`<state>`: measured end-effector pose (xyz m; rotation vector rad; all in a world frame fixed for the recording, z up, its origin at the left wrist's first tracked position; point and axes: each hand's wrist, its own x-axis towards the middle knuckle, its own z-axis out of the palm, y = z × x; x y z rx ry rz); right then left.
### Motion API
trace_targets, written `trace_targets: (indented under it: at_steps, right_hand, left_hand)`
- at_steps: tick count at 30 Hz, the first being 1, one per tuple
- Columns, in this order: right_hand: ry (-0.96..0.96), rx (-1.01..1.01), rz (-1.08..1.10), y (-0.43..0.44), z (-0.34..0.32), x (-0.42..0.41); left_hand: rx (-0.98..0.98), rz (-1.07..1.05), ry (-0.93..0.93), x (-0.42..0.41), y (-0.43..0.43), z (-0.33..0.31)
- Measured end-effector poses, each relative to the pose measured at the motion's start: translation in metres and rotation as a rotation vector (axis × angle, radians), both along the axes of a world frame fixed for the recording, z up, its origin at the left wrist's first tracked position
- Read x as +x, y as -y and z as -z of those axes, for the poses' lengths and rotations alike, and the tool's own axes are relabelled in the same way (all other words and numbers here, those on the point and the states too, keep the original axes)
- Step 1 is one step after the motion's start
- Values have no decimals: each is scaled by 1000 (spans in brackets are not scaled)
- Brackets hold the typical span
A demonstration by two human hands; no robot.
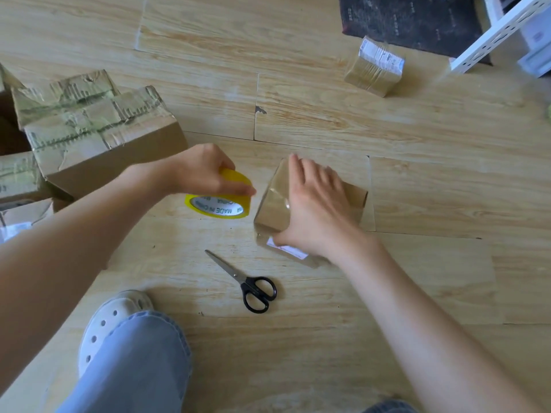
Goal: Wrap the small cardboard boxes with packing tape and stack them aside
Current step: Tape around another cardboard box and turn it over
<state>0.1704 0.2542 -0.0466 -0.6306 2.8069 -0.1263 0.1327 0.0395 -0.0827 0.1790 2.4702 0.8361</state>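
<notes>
Cartons, large, of worn brown cardboard (89,129), crossed with old wrinkled tape, sit at far left on the pale wood-plank floor (328,120).

Just right of them, the left hand (205,171) grips a yellow roll of packing tape (220,205), fingers curled over its upper rim. The roll is tilted, lower rim down at the floor, printed white core facing the camera.

Lower left, near the frame bottom: a white perforated clog (113,317) and a light blue denim trouser leg (137,368).

Centre: steel scissors with black plastic handles (247,281), closed, flat on the floor, blades pointing up-left, apart from both roll and box.

Just right of the roll and not touching it, a small brown cardboard box (272,208) rests on the floor. Glossy clear tape covers its left face; a white label shows on the near side. The right hand (316,210) lies flat on top of this box, fingers straight and together, pressing down, thumb at the near edge by the label.

Upper right, well apart: a second small cardboard box (372,67), banded all round with tape, white printed label on top, alone on the floor.

Behind it lies a dark flat mat (411,22). At the far right corner is a white perforated metal shelf rail (501,34).
</notes>
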Motion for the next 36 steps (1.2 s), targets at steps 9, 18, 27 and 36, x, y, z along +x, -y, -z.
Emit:
trace_targets:
  at_steps: [9, 18, 27, 36]
  right_hand:
    - [205, -546, 156, -36, -10, -6]
    - [319, -855, 321, -53, 21, -4]
    - [532, -932, 393, -83, 64, 10]
    - [355, -850, 686, -69, 92, 20]
  left_hand:
    - [150, 34, -139, -13, 38, -80]
    - [-206, -39, -190, -9, 29, -83]
    - [-85, 83, -133, -3, -20, -61]
    - [-46, -100, -147, -10, -41, -46]
